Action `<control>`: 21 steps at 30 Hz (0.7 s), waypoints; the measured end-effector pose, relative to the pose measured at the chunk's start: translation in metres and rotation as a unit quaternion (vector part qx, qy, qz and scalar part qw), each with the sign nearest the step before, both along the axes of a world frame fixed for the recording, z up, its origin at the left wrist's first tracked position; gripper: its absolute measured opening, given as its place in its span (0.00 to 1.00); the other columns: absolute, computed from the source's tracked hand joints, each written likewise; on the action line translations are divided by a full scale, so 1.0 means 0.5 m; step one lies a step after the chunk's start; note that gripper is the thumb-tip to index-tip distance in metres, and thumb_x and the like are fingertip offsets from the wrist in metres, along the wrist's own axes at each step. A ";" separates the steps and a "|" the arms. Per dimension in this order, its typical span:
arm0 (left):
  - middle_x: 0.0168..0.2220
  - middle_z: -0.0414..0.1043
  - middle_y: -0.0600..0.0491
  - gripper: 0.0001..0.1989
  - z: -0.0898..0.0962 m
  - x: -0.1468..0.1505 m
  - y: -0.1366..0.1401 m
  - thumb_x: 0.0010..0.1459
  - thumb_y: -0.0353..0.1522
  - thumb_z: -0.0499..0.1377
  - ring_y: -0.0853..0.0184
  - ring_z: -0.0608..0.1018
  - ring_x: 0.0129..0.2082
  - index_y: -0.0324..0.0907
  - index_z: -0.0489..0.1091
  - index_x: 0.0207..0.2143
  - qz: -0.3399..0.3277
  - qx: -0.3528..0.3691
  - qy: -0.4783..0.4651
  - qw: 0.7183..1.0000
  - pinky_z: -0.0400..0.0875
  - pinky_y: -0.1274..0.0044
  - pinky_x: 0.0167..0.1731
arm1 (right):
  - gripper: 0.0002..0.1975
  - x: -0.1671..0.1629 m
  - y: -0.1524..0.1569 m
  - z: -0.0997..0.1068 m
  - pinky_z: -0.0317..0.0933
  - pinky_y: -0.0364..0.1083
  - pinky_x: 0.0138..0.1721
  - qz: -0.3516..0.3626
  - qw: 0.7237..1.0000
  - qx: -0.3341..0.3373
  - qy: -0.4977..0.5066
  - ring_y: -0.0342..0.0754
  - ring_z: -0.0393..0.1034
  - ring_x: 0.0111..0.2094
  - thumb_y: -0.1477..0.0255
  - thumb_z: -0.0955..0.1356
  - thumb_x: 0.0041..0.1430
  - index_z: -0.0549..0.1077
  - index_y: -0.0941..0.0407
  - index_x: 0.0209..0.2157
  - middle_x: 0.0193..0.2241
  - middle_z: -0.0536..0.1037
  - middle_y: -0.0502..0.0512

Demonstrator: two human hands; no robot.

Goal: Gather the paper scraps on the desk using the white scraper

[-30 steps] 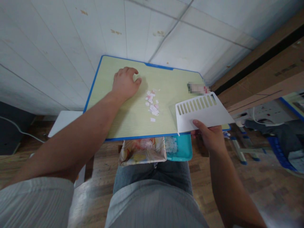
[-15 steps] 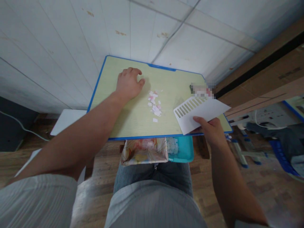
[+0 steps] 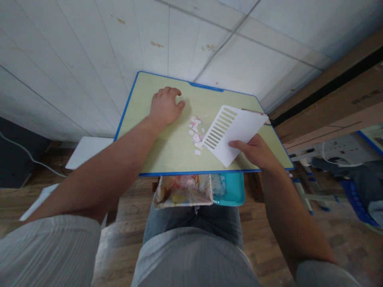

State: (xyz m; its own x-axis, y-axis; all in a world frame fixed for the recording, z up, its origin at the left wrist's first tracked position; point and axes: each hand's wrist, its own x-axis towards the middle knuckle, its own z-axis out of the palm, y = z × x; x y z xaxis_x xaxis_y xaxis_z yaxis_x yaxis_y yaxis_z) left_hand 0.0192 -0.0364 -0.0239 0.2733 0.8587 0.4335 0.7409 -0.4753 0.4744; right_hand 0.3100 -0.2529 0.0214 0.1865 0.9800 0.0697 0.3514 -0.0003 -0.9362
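My right hand (image 3: 251, 149) grips a white card with a row of cut-out slots (image 3: 239, 131), thumb on top and the other fingers hidden beneath. The card is tilted over the right half of the pale yellow table (image 3: 167, 153), its slotted edge close to a small pile of white and pinkish paper scraps (image 3: 196, 137). My left hand (image 3: 167, 104) rests on the table to the left of the scraps, fingers loosely curved and thumb apart, holding nothing. Behind the card, a flat item with a dark edge (image 3: 267, 119) is mostly covered.
Below the table's front edge sit a patterned fabric-lined box (image 3: 182, 199) and a turquoise tray (image 3: 236, 191) with clear pieces in it. Cardboard boxes (image 3: 335, 99) stand close on the right. A white panelled wall (image 3: 179, 44) with a cable (image 3: 227, 40) borders the back.
My right hand has moved left with the slotted card, bringing it to the paper scraps and turning it. The flat item behind is partly uncovered. My left hand stays in about the same place.
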 end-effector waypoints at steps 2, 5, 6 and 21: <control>0.69 0.82 0.41 0.16 -0.002 0.001 0.001 0.77 0.38 0.64 0.40 0.78 0.72 0.50 0.79 0.63 -0.004 -0.001 -0.010 1.000 0.69 0.49 0.77 | 0.19 0.005 -0.002 0.006 0.85 0.62 0.51 0.009 1.000 0.000 0.001 0.67 0.90 0.49 0.63 0.85 0.46 0.91 0.53 0.41 0.46 0.95 0.59; 0.70 0.81 0.41 0.16 -0.003 0.004 0.001 0.76 0.38 0.64 0.38 0.77 0.73 0.49 0.80 0.62 -0.002 -0.013 -0.021 1.000 0.68 0.47 0.78 | 0.18 0.023 -0.001 0.018 0.85 0.63 0.53 -0.005 1.000 0.010 -0.007 0.67 0.90 0.49 0.65 0.85 0.45 0.90 0.53 0.40 0.46 0.95 0.58; 0.70 0.81 0.41 0.16 -0.002 0.005 0.000 0.76 0.37 0.64 0.38 0.77 0.73 0.50 0.80 0.62 0.000 -0.016 -0.024 1.000 0.68 0.47 0.78 | 0.18 0.028 -0.002 0.022 0.85 0.63 0.53 -0.017 1.000 0.020 -0.010 0.66 0.90 0.48 0.67 0.85 0.45 0.90 0.52 0.40 0.45 0.95 0.58; 0.72 0.79 0.45 0.21 0.012 0.003 -0.014 0.77 0.41 0.60 0.45 0.75 0.73 0.48 0.79 0.67 0.003 -0.026 -0.002 1.000 0.67 0.50 0.78 | 0.10 -0.101 -0.065 0.064 0.81 0.54 0.34 0.004 0.996 0.055 -0.069 0.62 0.86 0.37 0.62 0.83 0.57 0.86 0.52 0.35 0.31 0.88 0.56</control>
State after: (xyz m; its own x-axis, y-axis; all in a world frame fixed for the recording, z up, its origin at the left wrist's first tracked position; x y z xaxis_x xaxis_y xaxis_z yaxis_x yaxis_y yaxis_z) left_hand 0.0205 -0.0435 -0.0181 0.2666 0.8820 0.3886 0.7415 -0.4453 0.5020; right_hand 0.2594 -0.2855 0.0536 0.1595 0.9666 0.2007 0.4771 0.1025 -0.8728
